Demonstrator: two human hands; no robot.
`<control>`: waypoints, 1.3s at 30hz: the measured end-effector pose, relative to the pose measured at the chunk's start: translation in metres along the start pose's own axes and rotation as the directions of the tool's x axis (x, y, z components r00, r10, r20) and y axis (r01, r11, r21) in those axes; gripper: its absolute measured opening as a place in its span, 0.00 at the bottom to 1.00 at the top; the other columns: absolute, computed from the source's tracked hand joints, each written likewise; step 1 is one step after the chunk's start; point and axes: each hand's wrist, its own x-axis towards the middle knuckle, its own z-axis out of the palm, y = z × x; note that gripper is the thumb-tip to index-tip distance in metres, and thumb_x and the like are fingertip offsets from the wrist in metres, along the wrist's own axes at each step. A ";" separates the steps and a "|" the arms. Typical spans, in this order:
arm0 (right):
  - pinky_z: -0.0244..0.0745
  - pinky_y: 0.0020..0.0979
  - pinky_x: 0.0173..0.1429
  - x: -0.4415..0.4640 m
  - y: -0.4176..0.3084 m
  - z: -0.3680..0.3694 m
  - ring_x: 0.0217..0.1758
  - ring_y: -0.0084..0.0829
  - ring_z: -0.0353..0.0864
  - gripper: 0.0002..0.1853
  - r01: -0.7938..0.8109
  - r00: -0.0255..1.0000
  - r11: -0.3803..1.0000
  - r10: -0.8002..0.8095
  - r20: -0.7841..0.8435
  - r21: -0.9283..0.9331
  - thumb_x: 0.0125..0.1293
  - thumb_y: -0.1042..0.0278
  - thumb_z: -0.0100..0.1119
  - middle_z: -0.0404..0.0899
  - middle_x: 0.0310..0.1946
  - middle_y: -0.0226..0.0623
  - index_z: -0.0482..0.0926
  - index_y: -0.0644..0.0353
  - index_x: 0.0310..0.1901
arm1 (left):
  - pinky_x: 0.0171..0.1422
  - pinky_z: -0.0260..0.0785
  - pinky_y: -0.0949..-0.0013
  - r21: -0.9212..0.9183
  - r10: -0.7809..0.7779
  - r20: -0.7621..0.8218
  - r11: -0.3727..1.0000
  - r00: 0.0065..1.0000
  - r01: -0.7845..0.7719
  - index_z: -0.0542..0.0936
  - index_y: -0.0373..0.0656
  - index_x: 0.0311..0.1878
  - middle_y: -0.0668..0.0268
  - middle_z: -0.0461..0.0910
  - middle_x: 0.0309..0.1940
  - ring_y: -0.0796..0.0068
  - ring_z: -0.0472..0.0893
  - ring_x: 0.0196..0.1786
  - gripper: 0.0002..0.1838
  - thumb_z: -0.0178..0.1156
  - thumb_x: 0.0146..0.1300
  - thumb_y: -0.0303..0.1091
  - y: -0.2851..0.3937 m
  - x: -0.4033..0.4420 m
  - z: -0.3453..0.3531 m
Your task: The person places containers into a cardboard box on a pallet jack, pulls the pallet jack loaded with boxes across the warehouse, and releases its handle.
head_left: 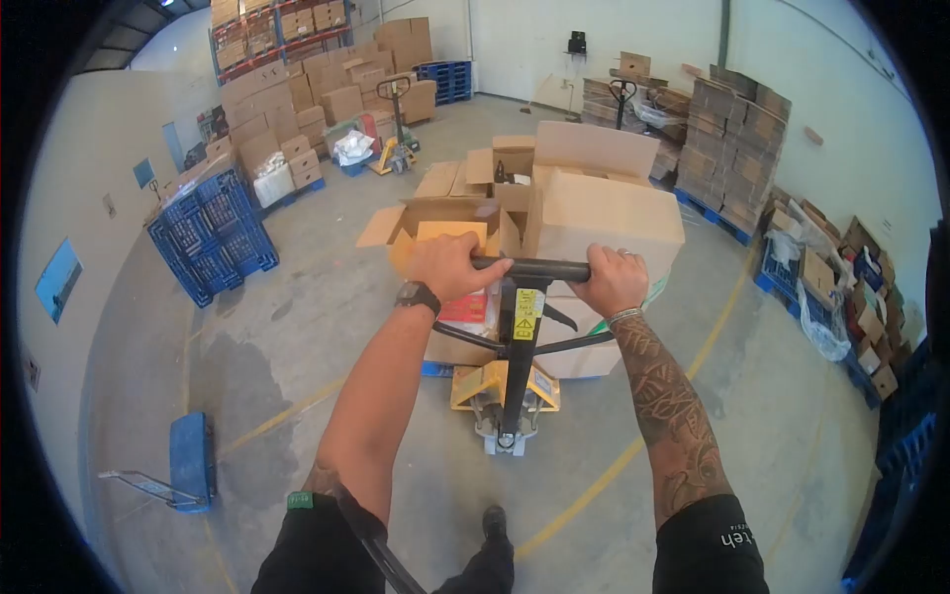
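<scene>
Both of my hands grip the black crossbar handle [544, 270] of a yellow pallet jack [475, 382]. My left hand [442, 265], with a dark watch at its wrist, is closed on the bar's left end. At the right end, my right hand [610, 280] wraps round the grip, below it a bracelet. A yellow warning label [524, 315] is on the handle's shaft. Just ahead, the jack's load includes a large closed-looking carton [618, 213] on the right and an open carton [406, 226] on the left. The forks are hidden under the load.
Blue plastic pallets [213, 238] lean at the left, and a blue platform trolley [190, 460] stands nearer. Another pallet jack [398, 153] is farther back. Stacked flattened cardboard [727, 148] and a pallet of mixed packaging [816, 272] line the right wall. Yellow lines mark the floor.
</scene>
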 end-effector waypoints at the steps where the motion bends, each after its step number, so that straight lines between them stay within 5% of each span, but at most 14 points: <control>1: 0.71 0.44 0.38 0.007 0.009 0.014 0.28 0.41 0.81 0.23 -0.013 1.000 1.000 0.013 0.011 -0.009 0.48 0.44 0.76 0.77 0.22 0.32 0.73 0.49 0.26 | 0.35 0.76 0.54 -0.001 -0.007 -0.007 1.000 1.000 0.007 0.85 0.46 0.29 0.59 0.85 0.22 0.55 0.86 0.30 0.33 0.66 0.56 0.72 -0.004 0.015 0.009; 12: 0.70 0.44 0.39 0.095 0.113 0.165 0.30 0.42 0.81 0.24 -0.075 0.993 0.997 0.075 0.086 -0.005 0.48 0.44 0.77 0.79 0.24 0.33 0.73 0.50 0.27 | 0.40 0.77 0.50 -0.015 -0.017 0.063 1.000 0.998 0.018 0.83 0.45 0.31 0.55 0.85 0.27 0.51 0.87 0.36 0.38 0.58 0.59 0.78 -0.035 0.184 0.104; 22: 0.71 0.44 0.40 0.179 0.126 0.314 0.29 0.40 0.81 0.20 -0.031 0.997 0.999 0.029 0.068 0.031 0.51 0.45 0.75 0.78 0.25 0.30 0.75 0.48 0.29 | 0.34 0.77 0.54 -0.005 0.036 -0.063 0.999 0.997 -0.036 0.84 0.47 0.28 0.61 0.85 0.22 0.55 0.85 0.28 0.30 0.69 0.54 0.69 -0.148 0.311 0.178; 39: 0.71 0.44 0.42 0.309 0.177 0.561 0.30 0.41 0.80 0.19 0.000 0.999 0.999 -0.002 0.053 0.039 0.49 0.48 0.76 0.77 0.25 0.30 0.75 0.48 0.30 | 0.36 0.78 0.54 0.019 0.012 -0.052 1.000 0.999 -0.011 0.84 0.48 0.29 0.62 0.85 0.24 0.55 0.86 0.30 0.30 0.70 0.52 0.70 -0.297 0.531 0.304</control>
